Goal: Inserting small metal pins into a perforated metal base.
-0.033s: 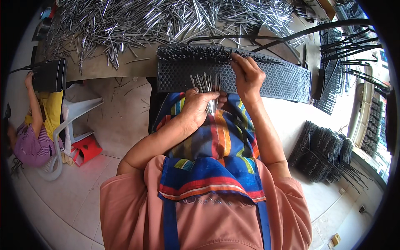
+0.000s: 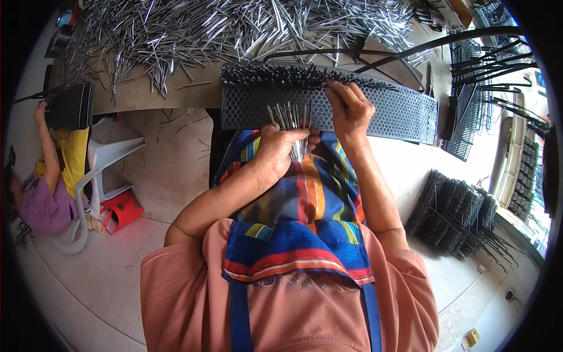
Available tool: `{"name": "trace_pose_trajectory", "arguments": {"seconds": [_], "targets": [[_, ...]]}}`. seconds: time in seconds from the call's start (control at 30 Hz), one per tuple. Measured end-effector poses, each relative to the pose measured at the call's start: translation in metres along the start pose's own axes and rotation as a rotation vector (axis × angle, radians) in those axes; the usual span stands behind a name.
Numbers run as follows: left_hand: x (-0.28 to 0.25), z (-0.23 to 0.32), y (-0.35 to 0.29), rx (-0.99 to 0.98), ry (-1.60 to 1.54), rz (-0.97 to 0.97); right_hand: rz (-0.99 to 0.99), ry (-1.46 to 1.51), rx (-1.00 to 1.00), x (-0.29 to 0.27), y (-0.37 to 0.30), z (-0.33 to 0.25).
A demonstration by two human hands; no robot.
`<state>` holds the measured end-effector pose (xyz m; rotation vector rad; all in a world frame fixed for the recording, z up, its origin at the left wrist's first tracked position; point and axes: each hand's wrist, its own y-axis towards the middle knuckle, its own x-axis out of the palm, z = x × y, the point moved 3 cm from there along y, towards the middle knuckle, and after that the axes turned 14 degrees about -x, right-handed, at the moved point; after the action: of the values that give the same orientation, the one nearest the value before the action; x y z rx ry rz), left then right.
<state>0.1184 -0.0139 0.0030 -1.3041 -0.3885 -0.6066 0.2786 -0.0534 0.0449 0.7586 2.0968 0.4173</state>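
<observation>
A bundle of thin metal rods [image 2: 298, 149] is gripped in my left hand [image 2: 277, 146], closed round it just above my lap, with the upper ends fanned out. My right hand [image 2: 353, 111] is in a pinch over a long black perforated rack [image 2: 381, 114]. Its fingertips are at the front edge of a dense band of dark rods [image 2: 275, 75] standing in the holes along the rack's far side. Whatever sits between those fingertips is too small to make out. The nearer holes of the rack show bare beside both hands.
A large heap of loose silvery rods [image 2: 234, 29] covers the worktable [image 2: 193, 94] beyond the rack. Black racks with long bent bars [image 2: 489, 76] stand at right. Stacked black racks [image 2: 454, 211] lie on the floor. Another person [image 2: 50, 188] sits at left near a white chair [image 2: 111, 161].
My right hand has shifted very slightly toward me and to the right, its fingertips a little lower over the rack. My left hand and its bundle look the same.
</observation>
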Motion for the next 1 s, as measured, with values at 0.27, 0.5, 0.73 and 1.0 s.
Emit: {"name": "trace_pose_trajectory", "arguments": {"seconds": [0.27,0.5,0.73,1.0], "targets": [[0.012,-0.004,0.002,-0.014,0.088,-0.056,-0.230,0.863,0.818,0.001,-0.035,0.012],[0.000,-0.013,-0.004,-0.034,0.215,0.040,0.385,0.607,0.476,-0.017,-0.011,0.026],[-0.011,-0.027,-0.010,-0.174,0.381,-0.047,0.142,0.209,0.062,-0.008,-0.003,0.025],[-0.004,-0.021,-0.013,-0.074,0.301,0.006,0.068,0.007,0.019,-0.005,-0.002,0.020]]}}
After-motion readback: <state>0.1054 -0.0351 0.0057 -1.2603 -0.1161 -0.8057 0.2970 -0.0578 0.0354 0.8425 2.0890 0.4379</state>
